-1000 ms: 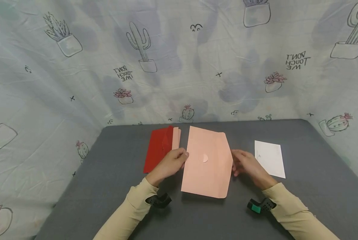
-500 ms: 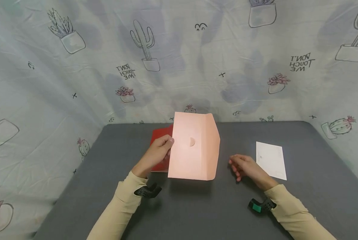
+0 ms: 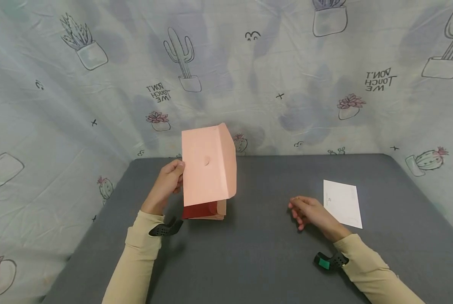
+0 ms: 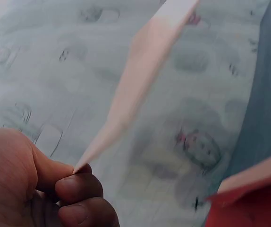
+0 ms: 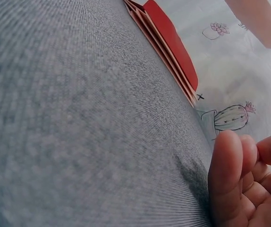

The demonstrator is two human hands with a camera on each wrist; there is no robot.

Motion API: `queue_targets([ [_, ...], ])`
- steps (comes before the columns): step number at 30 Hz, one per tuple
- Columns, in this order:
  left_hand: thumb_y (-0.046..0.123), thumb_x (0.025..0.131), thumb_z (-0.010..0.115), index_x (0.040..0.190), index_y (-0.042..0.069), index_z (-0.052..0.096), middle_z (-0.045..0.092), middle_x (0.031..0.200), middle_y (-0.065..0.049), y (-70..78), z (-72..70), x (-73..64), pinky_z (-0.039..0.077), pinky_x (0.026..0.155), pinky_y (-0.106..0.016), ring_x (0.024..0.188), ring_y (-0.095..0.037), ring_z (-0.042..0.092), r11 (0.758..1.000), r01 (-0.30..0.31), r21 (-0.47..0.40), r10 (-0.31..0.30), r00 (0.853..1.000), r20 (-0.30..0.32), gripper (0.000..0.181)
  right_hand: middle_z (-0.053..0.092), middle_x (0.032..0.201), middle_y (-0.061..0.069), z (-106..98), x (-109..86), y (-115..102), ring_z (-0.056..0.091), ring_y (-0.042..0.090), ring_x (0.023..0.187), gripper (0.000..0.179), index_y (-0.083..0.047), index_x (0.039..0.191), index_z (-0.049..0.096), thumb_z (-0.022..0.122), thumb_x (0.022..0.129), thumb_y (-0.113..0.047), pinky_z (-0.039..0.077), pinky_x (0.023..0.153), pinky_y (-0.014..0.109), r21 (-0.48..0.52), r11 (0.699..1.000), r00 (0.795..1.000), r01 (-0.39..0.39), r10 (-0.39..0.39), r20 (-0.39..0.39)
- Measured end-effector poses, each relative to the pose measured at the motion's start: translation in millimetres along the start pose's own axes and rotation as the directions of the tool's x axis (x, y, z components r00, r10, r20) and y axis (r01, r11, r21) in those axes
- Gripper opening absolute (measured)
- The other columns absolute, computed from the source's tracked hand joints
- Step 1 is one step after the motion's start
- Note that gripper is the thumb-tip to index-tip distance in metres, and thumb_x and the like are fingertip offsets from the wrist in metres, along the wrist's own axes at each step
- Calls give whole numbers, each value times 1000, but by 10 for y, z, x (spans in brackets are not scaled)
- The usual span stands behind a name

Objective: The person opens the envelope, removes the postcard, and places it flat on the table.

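Note:
My left hand (image 3: 166, 183) pinches a pink envelope (image 3: 202, 169) by its left edge, thumb against the curled fingers, and holds it above the table with its flap side toward the head camera. In the left wrist view the same envelope (image 4: 142, 75) appears almost edge-on. Beneath it lies a stack of envelopes, a red envelope (image 3: 200, 210) on top of pink ones (image 3: 221, 209); most of the stack is hidden in the head view. Farther right, my right hand (image 3: 313, 214) rests at the table, fingers loosely curled and holding nothing.
A white card (image 3: 342, 204) with faint print lies on the grey table (image 3: 264, 253), just right of my right hand. Behind and to the left hangs a cactus-print cloth (image 3: 226, 76). Each wrist wears a black strap.
The pink envelope, gripped in my left hand, has risen and moved left, over the red and pink stack. My right hand, earlier beside the envelope's right edge, is now apart from it.

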State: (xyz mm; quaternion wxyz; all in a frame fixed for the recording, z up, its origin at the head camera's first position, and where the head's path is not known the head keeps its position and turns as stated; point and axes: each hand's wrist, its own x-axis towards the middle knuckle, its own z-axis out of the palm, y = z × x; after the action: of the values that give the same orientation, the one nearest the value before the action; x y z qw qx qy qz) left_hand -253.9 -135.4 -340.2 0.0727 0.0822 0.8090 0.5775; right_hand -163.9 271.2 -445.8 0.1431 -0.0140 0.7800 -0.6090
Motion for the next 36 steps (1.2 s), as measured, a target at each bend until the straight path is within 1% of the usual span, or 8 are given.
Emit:
queue_targets([
  [3,32,111,37,90,9,42,34,67,3,-39,-94,29,26,51,-25,53,-11,27,1000,13,4,-13,1000,-21,31,54,77,3,-1,-7,2,54,11,60,42,3,108,55,44,109,-37,58,59,36,-2,1000,1000,-2,2,-2],
  [8,35,111,33,92,10,42,33,68,2,-108,-202,80,27,53,-26,54,-11,26,998,50,33,-48,998,-40,33,54,78,3,-2,0,9,54,11,60,43,4,107,55,44,109,-38,58,59,36,-5,1000,1000,10,-10,0],
  [15,34,112,29,99,8,44,38,72,-1,-228,-366,126,29,53,-26,56,-12,32,991,108,80,-101,991,-93,33,54,78,2,9,9,8,54,9,60,41,4,106,55,44,109,-35,58,58,35,-18,1000,1000,20,-20,-3],
  [19,33,112,28,104,6,46,40,69,1,-331,-470,164,33,54,-28,55,-12,36,978,157,136,-141,982,-126,34,55,78,2,17,7,4,54,9,60,41,4,107,55,44,109,-36,59,58,35,-21,1000,1000,13,-14,-10],
  [24,32,112,27,107,4,47,42,69,0,-464,-572,199,35,54,-27,56,-12,38,964,205,171,-177,971,-162,34,55,79,2,21,3,9,54,9,60,42,4,107,55,45,109,-37,58,58,34,-21,1000,1000,17,-17,-11],
  [27,32,111,26,104,5,46,42,69,0,-546,-619,218,36,55,-27,55,-12,38,957,229,178,-200,965,-169,34,54,79,2,24,-2,12,54,9,60,42,4,107,55,46,109,-36,58,58,34,-23,1000,1000,20,-20,-8],
  [30,33,111,26,103,6,45,42,72,0,-640,-664,240,37,59,-29,59,-14,39,948,267,173,-235,955,-182,35,54,79,2,27,-3,11,54,9,60,41,4,107,55,46,108,-36,58,58,34,-24,1000,1000,18,-18,-9],
  [36,34,111,24,116,3,47,42,79,-1,-843,-774,267,37,64,-31,66,-16,41,934,326,147,-299,937,-182,39,55,79,3,26,-5,3,54,10,59,41,4,107,55,45,109,-36,58,58,35,-26,1000,1000,15,-15,-9],
])
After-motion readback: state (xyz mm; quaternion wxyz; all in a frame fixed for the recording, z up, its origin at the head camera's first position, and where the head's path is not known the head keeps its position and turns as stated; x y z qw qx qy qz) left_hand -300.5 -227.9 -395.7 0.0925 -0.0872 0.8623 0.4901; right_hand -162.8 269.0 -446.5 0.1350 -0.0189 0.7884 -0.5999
